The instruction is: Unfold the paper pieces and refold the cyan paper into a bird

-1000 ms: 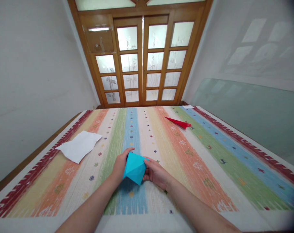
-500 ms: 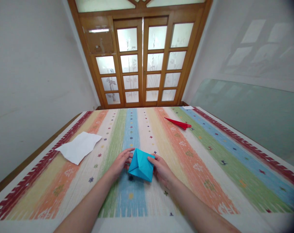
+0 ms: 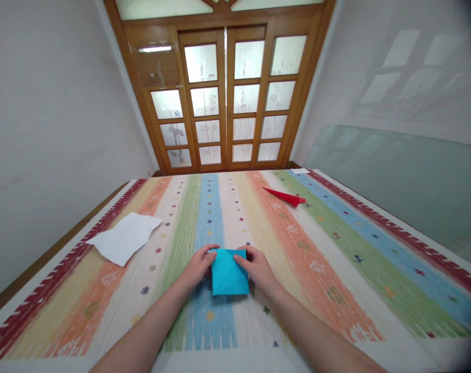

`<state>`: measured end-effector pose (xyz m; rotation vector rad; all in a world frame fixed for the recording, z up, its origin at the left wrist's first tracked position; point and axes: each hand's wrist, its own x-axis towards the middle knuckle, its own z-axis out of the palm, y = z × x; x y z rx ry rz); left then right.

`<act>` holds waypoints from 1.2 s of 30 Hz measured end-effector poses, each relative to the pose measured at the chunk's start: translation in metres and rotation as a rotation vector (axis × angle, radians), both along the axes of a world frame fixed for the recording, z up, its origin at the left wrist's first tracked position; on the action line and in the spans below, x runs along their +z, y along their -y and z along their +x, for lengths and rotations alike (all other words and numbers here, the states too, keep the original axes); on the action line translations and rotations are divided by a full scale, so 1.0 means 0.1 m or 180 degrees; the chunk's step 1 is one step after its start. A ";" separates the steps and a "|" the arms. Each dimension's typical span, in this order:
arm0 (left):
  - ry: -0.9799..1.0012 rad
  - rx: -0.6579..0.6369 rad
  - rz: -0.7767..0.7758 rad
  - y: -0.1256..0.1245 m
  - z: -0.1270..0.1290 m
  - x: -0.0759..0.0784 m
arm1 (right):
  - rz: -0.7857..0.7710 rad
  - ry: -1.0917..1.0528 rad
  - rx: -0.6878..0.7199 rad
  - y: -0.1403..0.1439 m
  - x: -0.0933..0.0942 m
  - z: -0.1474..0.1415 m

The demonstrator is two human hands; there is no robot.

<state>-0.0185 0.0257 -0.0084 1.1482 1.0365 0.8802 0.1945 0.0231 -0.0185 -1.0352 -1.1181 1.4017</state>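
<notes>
A folded blue paper, now a small square with a faint diagonal crease, is held between both hands over the blue stripe of the cloth. My left hand grips its upper left corner, thumb on top and fingers behind. On the other side my right hand pinches the upper right part, its thumb lying on the paper's face. The fingertips behind the paper are hidden.
A striped tablecloth covers the table. White paper with uneven edges lies at the left. A red folded paper plane rests farther back, right of centre. Wooden doors with glass panes stand beyond the table.
The blue paper has gone from a tilted, partly raised shape to a flat square facing me. My left hand has moved onto its upper left corner; my right thumb has shifted slightly left.
</notes>
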 end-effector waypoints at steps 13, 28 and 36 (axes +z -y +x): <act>0.0161 0.0565 -0.0105 -0.06 -0.07 0.02 | -0.0341 0.0007 0.0708 0.05 0.04 -0.04; -0.0138 -0.0056 -0.0216 -0.08 -0.13 0.07 | -0.0273 -0.0341 -0.0202 -0.07 -0.04 0.06; 0.0049 -0.0284 -0.0205 -0.05 -0.11 0.00 | -0.0387 -0.0275 0.0387 0.04 0.07 -0.02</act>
